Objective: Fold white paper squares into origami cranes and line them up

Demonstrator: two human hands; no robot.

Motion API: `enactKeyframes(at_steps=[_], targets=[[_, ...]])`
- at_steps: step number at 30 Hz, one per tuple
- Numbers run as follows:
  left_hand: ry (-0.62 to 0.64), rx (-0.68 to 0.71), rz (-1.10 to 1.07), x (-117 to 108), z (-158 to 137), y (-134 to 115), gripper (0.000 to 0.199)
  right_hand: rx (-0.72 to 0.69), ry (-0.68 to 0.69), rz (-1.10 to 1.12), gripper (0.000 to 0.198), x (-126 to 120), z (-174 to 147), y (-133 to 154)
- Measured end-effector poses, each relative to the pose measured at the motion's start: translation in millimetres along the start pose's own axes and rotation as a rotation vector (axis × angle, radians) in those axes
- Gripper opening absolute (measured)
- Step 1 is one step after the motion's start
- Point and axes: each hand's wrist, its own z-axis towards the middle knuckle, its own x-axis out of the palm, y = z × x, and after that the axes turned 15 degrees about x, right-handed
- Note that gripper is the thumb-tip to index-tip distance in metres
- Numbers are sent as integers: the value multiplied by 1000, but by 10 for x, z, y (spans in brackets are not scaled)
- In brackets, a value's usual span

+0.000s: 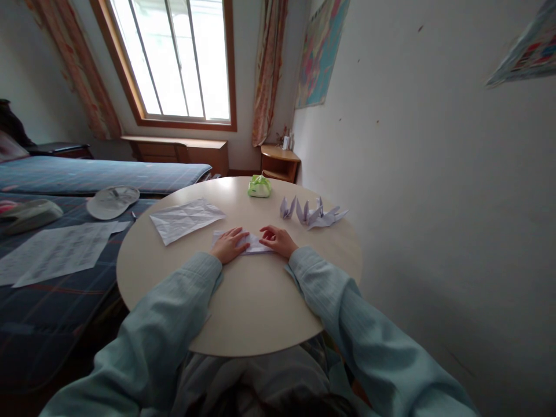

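Note:
A folded sheet of white paper (257, 245) lies on the table in front of me, longer from left to right than it is deep. My left hand (231, 244) rests flat on its left part, fingers stretched to the right. At its right part is my right hand (280, 240), fingers loosely curved and a gap between thumb and forefinger. The thumb is low against the paper; whether it presses, I cannot tell. Beyond my right hand stand several folded paper cranes (319, 214). A creased, unfolded paper sheet (186, 219) is spread out at the left.
The round cream table (252, 307) also bears a green tissue pack (259, 186) at its far side. To the left, a bed (73, 313) holds printed sheets (65, 249) and a white cap (113, 201). A white wall (434, 191) runs along the right.

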Motion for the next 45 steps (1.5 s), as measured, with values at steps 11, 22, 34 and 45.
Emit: enactKeyframes(at_steps=[11, 22, 34, 45], targets=[[3, 6, 14, 20, 3, 16, 50, 45, 128, 384, 34, 3, -30, 27], [89, -17, -39, -75, -33, -50, 76, 52, 194, 615, 36, -51, -43, 89], [-77, 83, -45, -22, -5, -53, 42, 199, 32, 715, 43, -54, 10, 82], [-450, -78, -242, -91, -14, -142, 50, 208, 134, 585, 39, 40, 44, 13]])
